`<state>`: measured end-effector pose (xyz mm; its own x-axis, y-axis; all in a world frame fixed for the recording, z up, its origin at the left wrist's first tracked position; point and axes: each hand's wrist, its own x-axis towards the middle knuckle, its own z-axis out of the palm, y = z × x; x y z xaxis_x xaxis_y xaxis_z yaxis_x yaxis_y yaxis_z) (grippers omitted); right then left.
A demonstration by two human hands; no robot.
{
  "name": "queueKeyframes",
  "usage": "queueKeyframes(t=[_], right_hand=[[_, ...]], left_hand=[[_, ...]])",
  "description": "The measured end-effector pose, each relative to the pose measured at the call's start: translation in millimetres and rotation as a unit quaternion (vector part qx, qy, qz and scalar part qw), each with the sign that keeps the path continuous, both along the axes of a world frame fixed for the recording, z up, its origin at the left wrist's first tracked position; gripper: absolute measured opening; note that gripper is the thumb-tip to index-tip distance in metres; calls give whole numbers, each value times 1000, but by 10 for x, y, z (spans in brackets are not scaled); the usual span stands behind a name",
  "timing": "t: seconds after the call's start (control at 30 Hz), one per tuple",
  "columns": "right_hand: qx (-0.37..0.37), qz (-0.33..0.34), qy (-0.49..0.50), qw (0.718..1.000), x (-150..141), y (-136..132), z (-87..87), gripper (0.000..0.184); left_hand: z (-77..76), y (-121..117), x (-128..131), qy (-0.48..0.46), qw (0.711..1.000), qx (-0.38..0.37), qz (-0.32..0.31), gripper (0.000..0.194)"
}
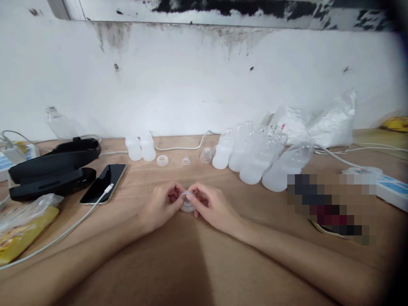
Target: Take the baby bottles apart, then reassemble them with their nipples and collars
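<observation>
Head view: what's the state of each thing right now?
Left hand, grip closed on clear plastic piece
Right hand, grip closed on it too
Right bottles, standing, domed caps on
Left bottles, standing, no domed caps
Clear collar, loose
Nipple, loose, tip up
Phone, face up, screen dark

No legible text: label [276,127] on white bag [295,120], far right, too small; yellow packet [35,227] print, near left, blurred.

Looks like makeshift workspace: brown tabletop [248,272], stained wall [178,85], power strip [393,191], clustered bottles [255,159].
</observation>
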<state>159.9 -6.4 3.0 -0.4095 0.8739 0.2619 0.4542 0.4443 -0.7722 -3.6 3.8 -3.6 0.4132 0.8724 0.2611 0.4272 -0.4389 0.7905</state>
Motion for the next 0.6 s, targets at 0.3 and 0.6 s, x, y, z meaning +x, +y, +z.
queueKeyframes(t=[0.3,0.6], right_hand=[[57,2,-25,998,14,5,-31,14],[19,-5,10,1000,33,65,-80,12]], left_hand=[[31,-24,-9,48,997,52,-3,8],[37,31,-134,149,985,93,-3,12]])
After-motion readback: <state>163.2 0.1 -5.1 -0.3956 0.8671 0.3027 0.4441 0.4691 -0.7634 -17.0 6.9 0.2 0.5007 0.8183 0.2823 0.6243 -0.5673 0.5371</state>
